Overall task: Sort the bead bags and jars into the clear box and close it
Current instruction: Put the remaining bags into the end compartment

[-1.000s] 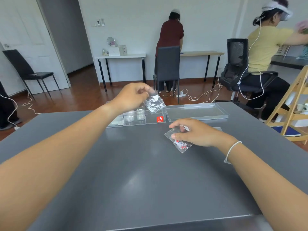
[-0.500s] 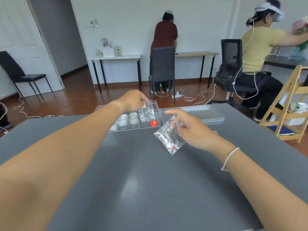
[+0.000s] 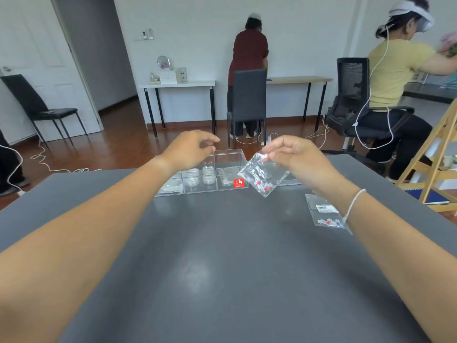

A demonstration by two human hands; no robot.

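Item: small clear plastic bead bag w/ red beads (image 3: 262,178), pinched at top edge by my right hand (image 3: 293,154), hanging just right of the clear compartmented box (image 3: 228,154). Left hand (image 3: 190,148) above box, fingers loosely curled, empty. I'd lower bag flat into rightmost compartment, release once inside walls.

Both bare forearms run in from the lower corners of the frame and converge toward its middle. The left hand (image 3: 191,148) sits just left of centre, palm down, fingers (image 3: 210,139) loosely curled with nothing in them. The right hand (image 3: 295,154) is just right of centre at about the same height, its fingertips pinched together and pointing left. A thin white band circles the right wrist.
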